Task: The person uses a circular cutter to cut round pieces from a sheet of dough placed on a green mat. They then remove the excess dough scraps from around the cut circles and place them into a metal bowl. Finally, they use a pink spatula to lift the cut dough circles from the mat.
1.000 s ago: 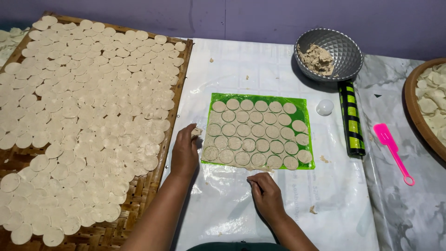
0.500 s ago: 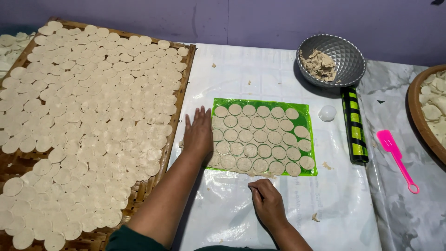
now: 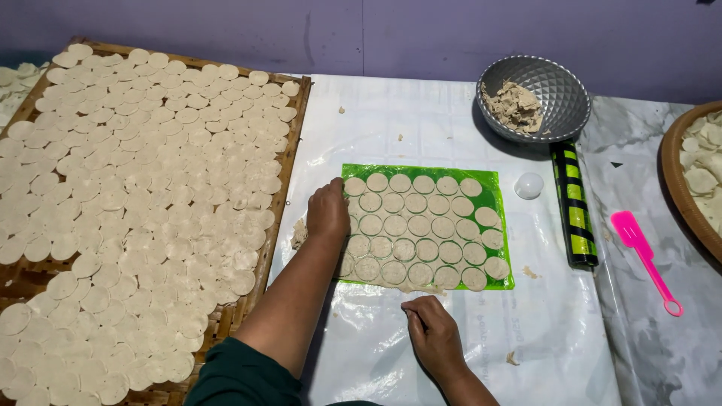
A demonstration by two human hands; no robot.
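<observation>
The green plastic sheet (image 3: 496, 180) lies on the white plastic-covered table (image 3: 421, 120), its long axis running left to right, and it carries rows of cut dough rounds (image 3: 421, 227) with thin dough webbing between them. The left hand (image 3: 328, 212) rests palm down on the sheet's left edge, fingers loosely curled over the nearest rounds and a scrap of dough just beside the wrist; I cannot tell whether it pinches anything. The right hand (image 3: 432, 336) sits just below the sheet's near edge, fingertips drawn together at the ragged trim of dough there, seemingly pinching that trim, though the grip itself is too small to confirm. So the sheet lies ahead of the right hand and to the right of the left hand, with the left hand already touching it and the right hand nearest the bottom row. To the left, a woven bamboo tray (image 3: 289, 169) holds a dense spread of finished rounds. Beyond the sheet stand a metal bowl (image 3: 560, 94) with dough scraps, a small white round cutter (image 3: 529, 185), a green-and-black striped rolling pin (image 3: 574, 207) and a pink spatula (image 3: 645, 259). Compared with half a second ago, the left hand has slid lower along the left edge, and the right hand has edged up toward the sheet's near edge.
</observation>
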